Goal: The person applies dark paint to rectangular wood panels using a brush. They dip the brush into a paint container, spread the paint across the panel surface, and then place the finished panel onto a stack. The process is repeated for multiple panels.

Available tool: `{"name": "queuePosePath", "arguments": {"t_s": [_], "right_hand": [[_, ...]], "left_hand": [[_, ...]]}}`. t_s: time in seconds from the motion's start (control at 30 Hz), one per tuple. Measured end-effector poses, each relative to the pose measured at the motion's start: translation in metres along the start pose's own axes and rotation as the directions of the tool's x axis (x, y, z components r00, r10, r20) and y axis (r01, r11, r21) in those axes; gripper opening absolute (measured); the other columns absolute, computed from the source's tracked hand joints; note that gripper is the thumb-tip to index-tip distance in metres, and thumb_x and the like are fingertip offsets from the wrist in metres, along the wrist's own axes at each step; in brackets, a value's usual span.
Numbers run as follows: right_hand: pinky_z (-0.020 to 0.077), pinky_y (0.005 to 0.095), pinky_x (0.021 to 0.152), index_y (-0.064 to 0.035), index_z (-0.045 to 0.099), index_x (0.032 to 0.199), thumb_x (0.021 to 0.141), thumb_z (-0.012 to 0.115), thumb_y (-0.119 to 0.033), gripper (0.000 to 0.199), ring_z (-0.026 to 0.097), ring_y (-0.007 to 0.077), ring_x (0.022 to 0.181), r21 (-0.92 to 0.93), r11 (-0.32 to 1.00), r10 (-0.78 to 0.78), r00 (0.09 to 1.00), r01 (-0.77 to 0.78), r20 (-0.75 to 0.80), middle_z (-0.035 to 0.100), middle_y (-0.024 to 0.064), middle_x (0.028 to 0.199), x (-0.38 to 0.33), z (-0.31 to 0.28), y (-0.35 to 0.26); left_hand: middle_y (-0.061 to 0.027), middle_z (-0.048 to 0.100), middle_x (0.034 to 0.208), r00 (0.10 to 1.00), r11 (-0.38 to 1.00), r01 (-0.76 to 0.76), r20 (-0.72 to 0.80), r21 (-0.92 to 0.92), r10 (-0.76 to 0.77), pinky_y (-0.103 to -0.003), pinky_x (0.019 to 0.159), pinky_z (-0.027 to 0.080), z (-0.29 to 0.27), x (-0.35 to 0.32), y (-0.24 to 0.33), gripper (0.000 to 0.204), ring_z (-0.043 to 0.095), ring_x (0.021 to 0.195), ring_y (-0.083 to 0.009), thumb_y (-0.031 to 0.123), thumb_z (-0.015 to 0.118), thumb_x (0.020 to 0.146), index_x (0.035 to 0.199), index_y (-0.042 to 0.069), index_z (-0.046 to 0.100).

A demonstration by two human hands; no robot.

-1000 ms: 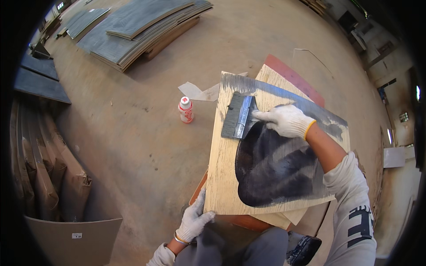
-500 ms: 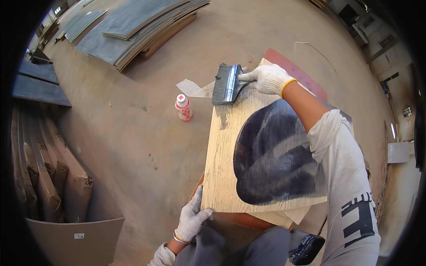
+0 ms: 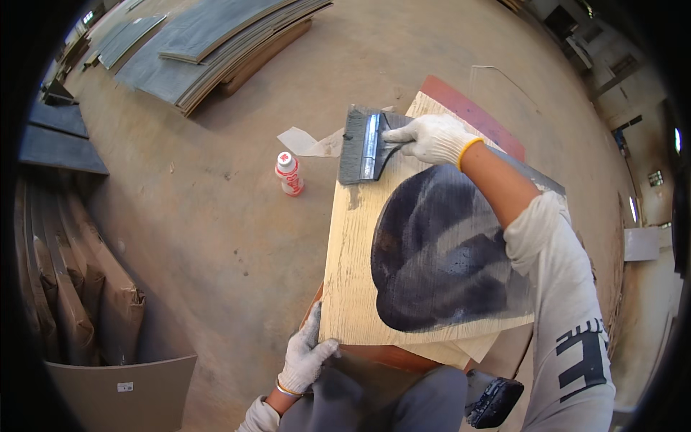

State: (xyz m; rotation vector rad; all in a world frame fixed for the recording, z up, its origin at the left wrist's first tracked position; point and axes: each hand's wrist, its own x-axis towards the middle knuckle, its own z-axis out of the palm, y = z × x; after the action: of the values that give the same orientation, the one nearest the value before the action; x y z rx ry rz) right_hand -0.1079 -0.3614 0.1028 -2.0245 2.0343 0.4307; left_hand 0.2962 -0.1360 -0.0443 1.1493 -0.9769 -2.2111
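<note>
Nearest, the gloved left hand (image 3: 302, 360) pinches the near left corner of a wood-grain board (image 3: 347, 277) lying just beyond the knees (image 3: 430, 403). Black coating (image 3: 425, 273) covers its middle, but the left strip and near margin remain mostly bare, so coverage looks partial. The gloved right hand (image 3: 435, 140), fingers closed round its handle, holds a wide flat brush (image 3: 354, 147) over the far left corner, past which stands a capped white-and-red bottle (image 3: 289, 175), contents hidden.
</note>
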Motion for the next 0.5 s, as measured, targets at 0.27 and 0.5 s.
{"name": "queuePosePath", "arguments": {"t_s": [0.27,0.5], "right_hand": [[0.0574,0.0443,0.103,-0.0411,0.068,0.147,0.096,0.062,-0.023,0.054,0.073,0.0330,0.118,-0.045,0.994,-0.107,0.988,0.102,-0.114,0.077,0.0075,0.130,0.034,0.004,0.018],[0.0570,0.0446,0.105,-0.0415,0.068,0.146,0.099,0.060,-0.029,0.050,0.073,0.0330,0.119,0.038,0.996,0.077,0.997,-0.076,-0.009,0.076,0.0091,0.132,-0.016,0.001,0.028]], "left_hand": [[-0.0125,0.067,0.134,0.998,0.994,-0.055,0.025,-0.093,0.057,-0.026,0.067,0.055,0.013,0.004,0.003,0.090,0.066,0.080,-0.0133,0.005,0.070,0.099,0.172,-0.004,0.018],[-0.0122,0.066,0.137,0.998,0.993,-0.058,0.014,-0.101,0.060,-0.026,0.071,0.056,0.010,-0.001,0.003,0.090,0.065,0.082,-0.0133,0.006,0.072,0.099,0.172,-0.004,0.019]]}}
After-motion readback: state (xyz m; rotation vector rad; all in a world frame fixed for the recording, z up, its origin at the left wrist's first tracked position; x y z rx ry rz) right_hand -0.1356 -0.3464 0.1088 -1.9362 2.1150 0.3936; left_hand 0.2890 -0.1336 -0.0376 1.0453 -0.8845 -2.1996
